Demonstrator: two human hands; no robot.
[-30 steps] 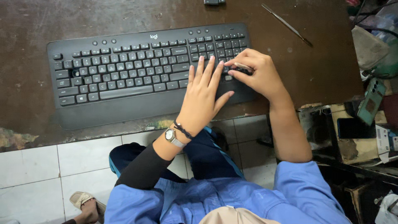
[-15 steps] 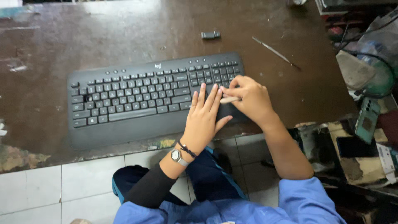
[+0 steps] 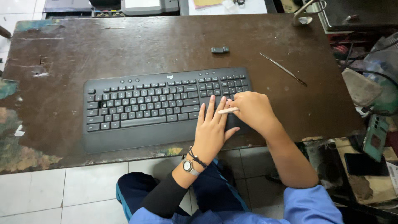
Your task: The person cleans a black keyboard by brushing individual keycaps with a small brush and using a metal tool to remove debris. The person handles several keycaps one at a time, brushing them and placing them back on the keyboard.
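Black keyboard (image 3: pixel 166 108) lies mid-table, as a second ago. The left hand (image 3: pixel 212 128) stays flat, fingers spread wide, pressing its right end. The right hand (image 3: pixel 253 110) now shows a pale thin stick (image 3: pixel 228 110) pinched over the number pad, so prying goes on.

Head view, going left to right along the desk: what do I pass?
Black keyboard → left hand flat on its right end → right hand pinching a thin pale stick → slim metal tool lying apart on the brown desk.
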